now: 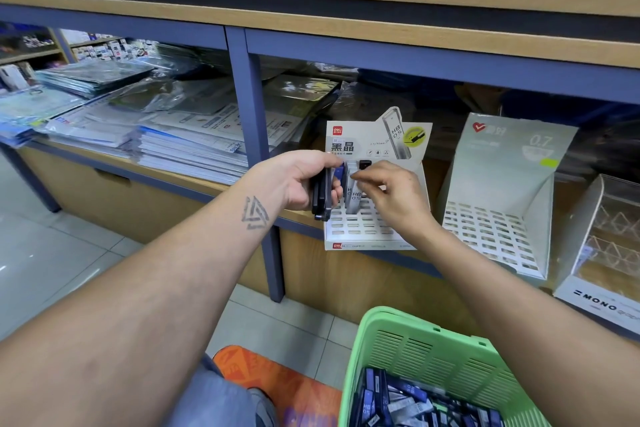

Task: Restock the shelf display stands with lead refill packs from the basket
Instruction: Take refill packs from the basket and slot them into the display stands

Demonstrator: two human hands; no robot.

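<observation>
Head view, then, the only one I have. Landmark: the white display stand (363, 229) marked HB 0.5, standing on the shelf ledge with its slotted grid facing me.

My left hand (301, 184), at the stand's left edge, has its fingers curled round a small stack of dark lead refill packs (322, 194), held upright with a blue cap showing at the top. My right hand (391, 194), over the grid's upper rows, pinches a single clear pack (354, 196) labelled HB 0.5 between thumb and fingertips. Its lower end is at or just above a slot; I cannot tell whether it has entered. One black-capped pack (365, 165) seems already seated just behind it.

Below and to the right of the stand, the green basket (433, 350) holds many more packs in a loose heap. A second display stand (495, 225) with an unfilled grid sits to the right of the first.

Risks, as I judge them:
- The pinched pack is tilted; pressed down off-axis, it could jam against a slot edge or skid across the grid.
- The stand looks like light card, and part of its front seems to overhang the ledge, so a downward push might tip or slide it forward.
- The left-hand stack is gripped near its middle; a loosened grip could let the outer packs slip to the floor.
</observation>
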